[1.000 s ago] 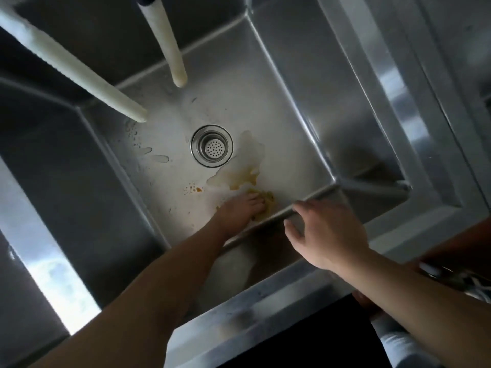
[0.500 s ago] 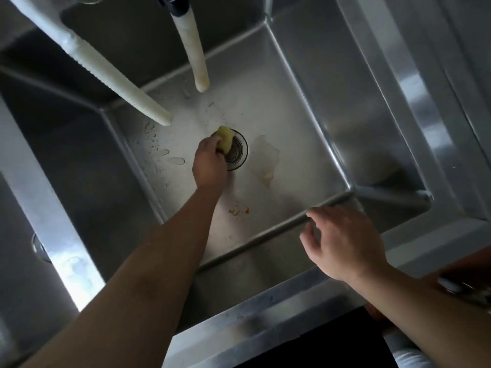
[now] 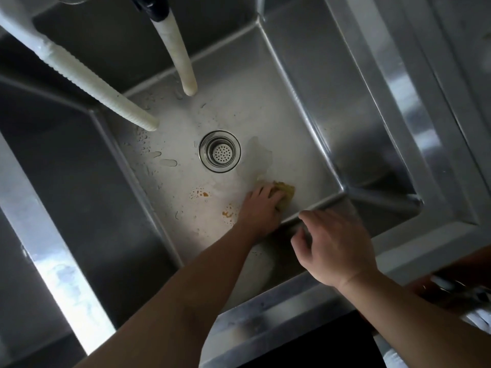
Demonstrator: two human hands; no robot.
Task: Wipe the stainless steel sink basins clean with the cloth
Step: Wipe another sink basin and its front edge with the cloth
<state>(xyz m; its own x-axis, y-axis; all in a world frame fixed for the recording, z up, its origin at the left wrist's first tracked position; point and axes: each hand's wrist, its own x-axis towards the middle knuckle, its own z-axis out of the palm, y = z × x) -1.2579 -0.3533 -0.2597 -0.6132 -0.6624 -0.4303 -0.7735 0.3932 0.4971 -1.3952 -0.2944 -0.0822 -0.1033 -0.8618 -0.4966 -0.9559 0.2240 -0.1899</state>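
I look down into a deep stainless steel sink basin [image 3: 265, 123]. My left hand [image 3: 261, 207] reaches to the basin floor near the front right corner and presses a yellow cloth [image 3: 287, 192] flat against the steel. A round drain strainer [image 3: 220, 151] sits at the floor's middle, behind the cloth. Orange-brown stain spots [image 3: 228, 214] lie just left of my left hand, and more spots [image 3: 200, 194] lie further left. My right hand [image 3: 333, 244] hovers above the front wall of the basin with fingers apart, holding nothing.
Two white ribbed hoses hang into the basin: a long one [image 3: 87, 81] from the upper left and a shorter one [image 3: 180, 57] from the top. A second basin [image 3: 34, 181] lies to the left. The steel front rim [image 3: 279, 309] runs below my arms.
My left hand swept the cloth from the drain back toward the front right corner. The brown puddle right of the drain is now paler. My right hand stayed near the front edge.
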